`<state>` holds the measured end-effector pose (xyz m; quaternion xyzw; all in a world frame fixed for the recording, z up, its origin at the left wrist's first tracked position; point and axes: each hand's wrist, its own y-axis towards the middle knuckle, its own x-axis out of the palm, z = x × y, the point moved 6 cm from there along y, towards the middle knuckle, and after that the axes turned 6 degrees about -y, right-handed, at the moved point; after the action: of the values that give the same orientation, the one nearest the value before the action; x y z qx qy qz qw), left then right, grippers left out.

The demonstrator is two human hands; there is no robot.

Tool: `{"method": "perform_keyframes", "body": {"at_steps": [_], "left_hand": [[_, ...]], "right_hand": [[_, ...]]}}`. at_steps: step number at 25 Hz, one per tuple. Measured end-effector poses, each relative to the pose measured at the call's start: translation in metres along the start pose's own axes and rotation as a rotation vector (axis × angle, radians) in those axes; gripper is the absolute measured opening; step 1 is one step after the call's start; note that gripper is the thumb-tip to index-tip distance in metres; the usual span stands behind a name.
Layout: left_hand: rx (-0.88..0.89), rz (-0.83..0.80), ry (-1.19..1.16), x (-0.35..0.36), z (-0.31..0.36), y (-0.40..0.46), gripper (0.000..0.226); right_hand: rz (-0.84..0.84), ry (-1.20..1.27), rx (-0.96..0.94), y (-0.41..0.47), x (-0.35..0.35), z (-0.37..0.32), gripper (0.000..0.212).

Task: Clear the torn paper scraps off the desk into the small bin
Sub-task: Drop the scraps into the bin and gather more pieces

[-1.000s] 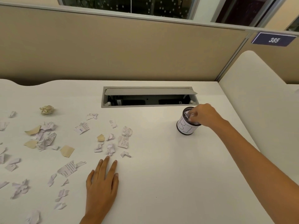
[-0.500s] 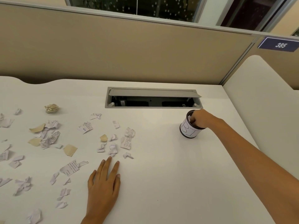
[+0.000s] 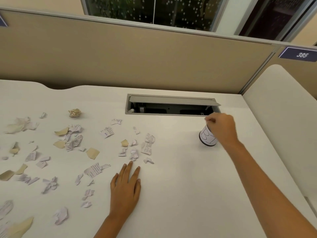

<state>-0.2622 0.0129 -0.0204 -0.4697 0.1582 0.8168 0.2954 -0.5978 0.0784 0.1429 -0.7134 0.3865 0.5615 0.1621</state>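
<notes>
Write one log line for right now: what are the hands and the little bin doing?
right hand: over small bin, fingers curled | left hand: flat on desk | paper scraps: many left on desk

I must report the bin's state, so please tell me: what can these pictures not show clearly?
- Inside of the small bin, head view: the right hand covers its mouth.
- Right hand's fingertips: curled, too small to tell if they pinch a scrap.
- Paper scraps at the lower left: cut by the frame edge.
- Scrap print: too small.
</notes>
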Motion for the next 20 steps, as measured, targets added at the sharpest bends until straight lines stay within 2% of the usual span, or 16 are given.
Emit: {"method": "perform_keyframes", "body": {"at_steps": [3,6,9,11,13,16,18,20], "left_hand": [[0.043,0.008,-0.03,-0.008,-0.003,0.0,0.045],[0.113,0.022,-0.069,-0.019,-0.011,0.006,0.035],[0.125,0.023,-0.1,-0.03,-0.022,0.018,0.019],[0.108,0.003,-0.045,-0.035,-0.027,0.03,0.034],[0.131,-0.015,0.042,-0.041,-0.025,0.047,0.066],[0.168,-0.136,0.172,-0.038,-0.021,0.078,0.111],[0.178,-0.204,0.262,-0.032,-0.021,0.097,0.118],[0.162,-0.273,0.295,-0.025,-0.021,0.109,0.11]], "right_hand": [[-0.214,0.22,-0.091,-0.048,0.056,-0.052,0.022],[-0.55,0.185,-0.186,-0.089,0.119,-0.095,0.055],[-0.715,0.099,-0.308,-0.105,0.154,-0.122,0.079],[-0.785,0.014,-0.325,-0.102,0.167,-0.128,0.09],[-0.841,-0.081,-0.33,-0.096,0.176,-0.13,0.095],[-0.909,-0.145,-0.361,-0.093,0.184,-0.13,0.086],[-0.896,-0.108,-0.375,-0.095,0.187,-0.129,0.07],[-0.879,0.089,-0.264,-0.103,0.19,-0.128,0.057]]}}
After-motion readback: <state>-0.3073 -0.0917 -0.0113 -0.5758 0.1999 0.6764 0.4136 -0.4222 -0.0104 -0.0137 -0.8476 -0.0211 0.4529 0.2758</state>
